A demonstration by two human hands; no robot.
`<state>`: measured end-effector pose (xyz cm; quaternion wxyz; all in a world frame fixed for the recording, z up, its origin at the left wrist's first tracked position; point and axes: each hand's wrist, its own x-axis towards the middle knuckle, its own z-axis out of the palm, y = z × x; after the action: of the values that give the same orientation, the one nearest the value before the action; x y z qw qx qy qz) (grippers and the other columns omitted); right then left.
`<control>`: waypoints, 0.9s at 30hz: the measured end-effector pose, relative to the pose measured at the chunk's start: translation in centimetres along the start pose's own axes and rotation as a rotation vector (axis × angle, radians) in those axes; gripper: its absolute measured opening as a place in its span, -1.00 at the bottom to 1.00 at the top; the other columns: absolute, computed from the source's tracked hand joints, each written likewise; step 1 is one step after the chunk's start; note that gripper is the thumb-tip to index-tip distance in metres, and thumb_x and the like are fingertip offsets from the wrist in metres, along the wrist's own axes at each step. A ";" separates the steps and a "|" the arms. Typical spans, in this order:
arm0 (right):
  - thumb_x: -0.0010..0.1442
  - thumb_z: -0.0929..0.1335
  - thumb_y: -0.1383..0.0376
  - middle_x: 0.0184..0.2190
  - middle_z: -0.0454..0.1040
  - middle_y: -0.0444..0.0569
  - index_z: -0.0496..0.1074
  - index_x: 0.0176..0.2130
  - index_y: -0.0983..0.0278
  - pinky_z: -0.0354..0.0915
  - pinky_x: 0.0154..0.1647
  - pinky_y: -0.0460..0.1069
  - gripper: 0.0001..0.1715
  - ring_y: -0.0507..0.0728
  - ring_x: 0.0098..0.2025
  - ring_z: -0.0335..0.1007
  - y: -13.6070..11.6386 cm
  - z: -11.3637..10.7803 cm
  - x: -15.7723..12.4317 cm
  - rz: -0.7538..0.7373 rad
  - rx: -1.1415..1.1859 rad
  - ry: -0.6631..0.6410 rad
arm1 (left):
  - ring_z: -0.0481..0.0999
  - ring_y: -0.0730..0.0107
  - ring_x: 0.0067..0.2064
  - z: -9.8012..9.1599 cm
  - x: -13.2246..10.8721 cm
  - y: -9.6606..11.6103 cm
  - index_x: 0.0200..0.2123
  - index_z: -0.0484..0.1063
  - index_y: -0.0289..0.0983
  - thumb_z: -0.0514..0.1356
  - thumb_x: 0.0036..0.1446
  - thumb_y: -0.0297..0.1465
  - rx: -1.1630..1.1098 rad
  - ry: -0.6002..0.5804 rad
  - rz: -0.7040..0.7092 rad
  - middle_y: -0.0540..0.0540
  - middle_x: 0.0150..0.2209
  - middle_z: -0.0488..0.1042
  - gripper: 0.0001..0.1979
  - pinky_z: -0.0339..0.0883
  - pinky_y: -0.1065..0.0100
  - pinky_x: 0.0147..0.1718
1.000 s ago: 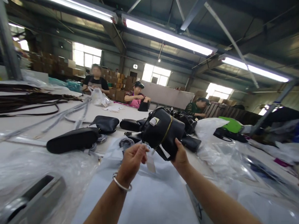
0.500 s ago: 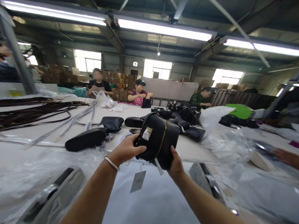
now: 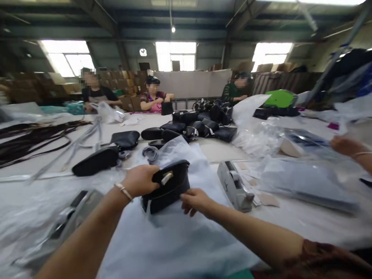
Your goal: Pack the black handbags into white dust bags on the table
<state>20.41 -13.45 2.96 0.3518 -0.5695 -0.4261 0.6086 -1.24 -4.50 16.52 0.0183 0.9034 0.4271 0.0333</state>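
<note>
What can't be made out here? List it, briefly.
Head view:
The gold label on the black bag: too small to read.
Bag's left end: covered by the left hand.
Grip of the right hand, bag or white cloth: blurred.
The co-worker's arm: cut by right edge.

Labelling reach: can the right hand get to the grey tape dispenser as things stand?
Probably yes: the tape dispenser stands close beside the right hand, only flat white fabric between them.

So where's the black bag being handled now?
Head view, centre: the black bag is over the white cloth, gripped by the left hand, right hand at its lower edge, left of the grey tape dispenser.
</note>
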 end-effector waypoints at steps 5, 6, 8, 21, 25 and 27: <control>0.21 0.40 -0.06 -0.40 0.51 -0.06 0.40 -0.31 0.27 0.22 -0.65 -0.13 -0.56 0.02 -0.53 0.42 -3.1 -0.6 -0.6 -0.186 -0.180 0.131 | 0.60 0.16 -0.20 1.2 0.9 1.2 -0.16 0.57 -0.17 0.29 -0.05 -0.26 0.052 -0.105 -0.006 -0.08 -0.25 0.63 -0.67 0.32 0.34 -0.33; 0.20 0.40 -0.08 -0.42 0.51 -0.07 0.41 -0.33 0.27 0.21 -0.63 -0.12 -0.54 0.02 -0.53 0.40 -3.6 -0.2 -0.5 -0.211 -0.252 0.146 | 0.59 0.17 -0.20 1.2 1.1 1.2 -0.14 0.57 -0.17 0.30 -0.06 -0.25 0.053 -0.111 -0.008 -0.08 -0.25 0.63 -0.64 0.32 0.34 -0.33; 0.17 0.43 -0.07 -0.48 0.49 -0.07 0.43 -0.39 0.27 0.19 -0.55 -0.10 -0.55 0.03 -0.50 0.38 -4.3 0.7 0.0 -0.284 -0.423 0.208 | 0.59 0.17 -0.19 1.2 1.2 1.1 -0.13 0.58 -0.19 0.32 -0.07 -0.24 0.055 -0.124 -0.010 -0.09 -0.24 0.63 -0.62 0.33 0.35 -0.32; 0.15 0.44 0.27 -0.44 0.53 -0.12 0.51 -0.33 0.24 0.19 -0.37 -0.08 -0.92 0.05 -0.39 0.39 -1.9 -0.4 -0.3 -0.489 -0.665 0.199 | 0.60 -0.03 -0.06 0.6 3.6 3.6 -0.08 0.51 -0.20 0.27 -0.13 0.22 0.169 -0.149 -0.049 -0.22 -0.10 0.62 -0.28 0.41 0.22 -0.19; 0.17 0.43 0.31 -0.35 0.55 -0.06 0.54 -0.27 0.27 0.25 -0.27 -0.06 -0.92 0.08 -0.32 0.42 -0.2 -1.0 -1.8 -0.549 -0.816 0.115 | 0.61 -0.07 -0.07 2.3 4.6 4.9 -0.07 0.49 -0.23 0.31 -0.16 0.11 0.218 -0.148 -0.098 -0.25 -0.10 0.62 -0.32 0.43 0.20 -0.23; 0.17 0.43 0.31 -0.28 0.56 0.00 0.55 -0.21 0.30 0.29 -0.20 -0.03 -0.85 0.10 -0.28 0.44 0.7 -1.1 -2.4 -0.556 -0.877 0.073 | 0.62 -0.04 -0.09 3.0 4.8 5.1 -0.10 0.50 -0.22 0.28 -0.09 0.00 0.238 -0.128 -0.131 -0.23 -0.13 0.63 -0.46 0.43 0.21 -0.24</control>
<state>21.83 -15.72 3.29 0.2432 -0.5494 -0.7637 0.2360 5.97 -4.07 14.06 -0.0596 0.8698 0.4838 -0.0767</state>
